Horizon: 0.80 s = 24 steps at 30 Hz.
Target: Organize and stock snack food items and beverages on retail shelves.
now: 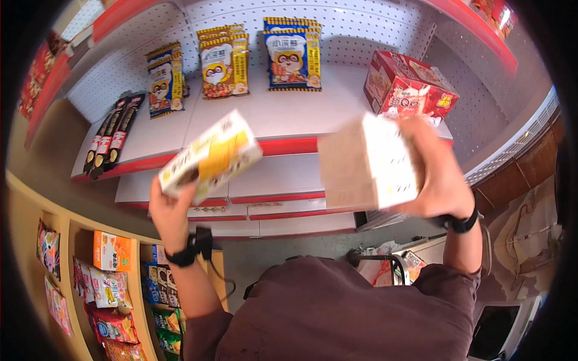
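My left hand (171, 203) grips the lower end of a white and yellow cardboard box (212, 158), tilted in front of the shelf's edge. My right hand (438, 171) is closed around the right side of a stack of white boxes (370, 162), blurred by motion, with plain sides facing left. Behind them, on the white metal shelf (253, 122), stand blue snack packets (293, 58), brown and yellow snack packets (224, 67) and another blue group (165, 85). A red carton (411, 88) sits at the right, just beyond the stack. Black packaged sticks (115, 133) lie at the left end.
Lower shelves with red edges (280, 196) lie below the held boxes. At the lower left, a wooden rack (67, 234) holds bagged snacks (108, 286) and an orange and white box (112, 251). A metal-framed stool or chair (397, 266) stands near my right side.
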{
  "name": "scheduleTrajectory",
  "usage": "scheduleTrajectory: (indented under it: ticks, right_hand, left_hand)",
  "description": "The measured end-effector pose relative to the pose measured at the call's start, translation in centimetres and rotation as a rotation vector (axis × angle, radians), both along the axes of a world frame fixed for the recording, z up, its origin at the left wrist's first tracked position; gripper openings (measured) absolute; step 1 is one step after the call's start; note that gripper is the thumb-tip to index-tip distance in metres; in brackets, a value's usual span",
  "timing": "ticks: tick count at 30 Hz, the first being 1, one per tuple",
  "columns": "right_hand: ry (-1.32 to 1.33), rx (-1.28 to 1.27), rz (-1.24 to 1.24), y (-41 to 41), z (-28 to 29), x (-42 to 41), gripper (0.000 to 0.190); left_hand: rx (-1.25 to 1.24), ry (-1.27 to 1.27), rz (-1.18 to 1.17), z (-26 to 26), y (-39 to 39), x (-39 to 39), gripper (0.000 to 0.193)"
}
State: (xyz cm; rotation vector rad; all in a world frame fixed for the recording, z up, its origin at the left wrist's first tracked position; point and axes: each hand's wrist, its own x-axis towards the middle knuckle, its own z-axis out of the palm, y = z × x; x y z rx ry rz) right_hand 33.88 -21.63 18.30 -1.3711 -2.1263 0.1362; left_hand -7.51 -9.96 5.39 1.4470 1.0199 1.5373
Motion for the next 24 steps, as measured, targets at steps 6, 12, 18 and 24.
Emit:
scheduleTrajectory:
  ticks: [6,12,18,24]
  right_hand:
    - [-0.18,-0.206,-0.142,-0.8,-16.3,1.6,0.087]
    - [-0.254,-0.23,-0.313,2.4,-25.6,8.8,0.094]
    - [-0.282,-0.224,-0.32,9.2,-27.2,14.0,0.096]
    - [-0.321,-0.309,-0.222,12.1,-30.6,15.1,0.098]
  left_hand:
    - [-0.331,0.002,-0.093,-9.8,-8.0,-1.0,0.038]
    - [-0.396,-0.062,-0.007,-12.7,-9.8,-0.1,0.036]
    - [-0.322,-0.116,-0.031,-11.8,-8.5,4.6,0.036]
    - [-0.357,-0.115,0.032,-12.6,-11.5,6.8,0.039]
